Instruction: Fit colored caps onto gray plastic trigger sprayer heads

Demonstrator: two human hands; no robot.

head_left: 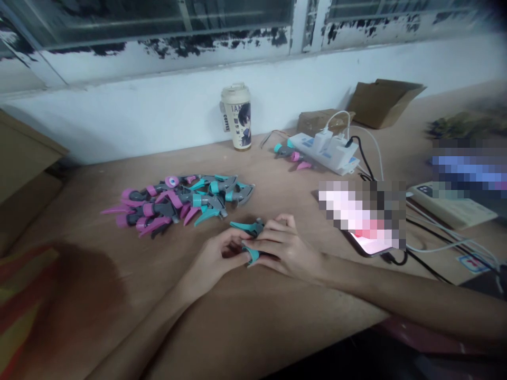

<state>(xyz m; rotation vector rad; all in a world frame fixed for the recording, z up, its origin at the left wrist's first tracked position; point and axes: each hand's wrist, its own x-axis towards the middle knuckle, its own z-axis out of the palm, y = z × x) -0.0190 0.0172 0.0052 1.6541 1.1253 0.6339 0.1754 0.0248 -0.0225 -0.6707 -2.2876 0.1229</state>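
Both of my hands meet near the middle of the wooden table (277,311). My left hand (216,258) and my right hand (283,245) are closed together on a grey spray nozzle with teal trigger and teal cap (250,237). The teal trigger pokes out to the left above my fingers, and the teal cap shows below between them. A pile of spray nozzles (180,203) in pink, teal and grey lies just behind my left hand.
A printed coffee cup (236,117) stands by the wall. A white power strip (330,150) with chargers and cables lies back right, with two nozzles (291,153) beside it. A phone (370,240) lies right of my hands. Cardboard boxes (382,101) sit further back.
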